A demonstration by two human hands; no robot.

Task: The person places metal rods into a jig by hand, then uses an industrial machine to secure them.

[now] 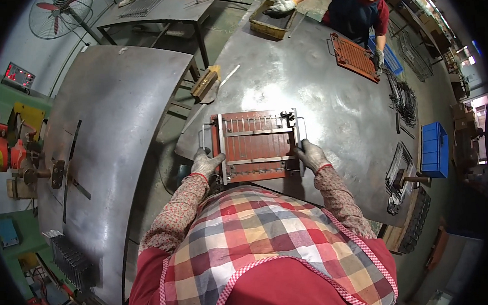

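In front of my body, a red-brown jig board (259,146) lies on the metal table close to its near edge. Flat metal bars form a rectangular frame (259,133) on top of it, and several thin rods cross its far part. My left hand (205,164), in a grey glove, grips the board's left side with the thumb over the edge bar. On the opposite side my right hand (312,156), gloved too, is closed at the edge, its thumb against the bar. Wire handles stick out beyond both hands. The fingers under the edges are partly hidden.
Across the table (284,84), a co-worker handles another red-brown jig (355,57) and a yellowish tray (273,21). Bundled wire parts (403,97), a wire rack with a hammer (402,178) and a blue bin (435,149) stand right. A second metal table (114,104) is left.
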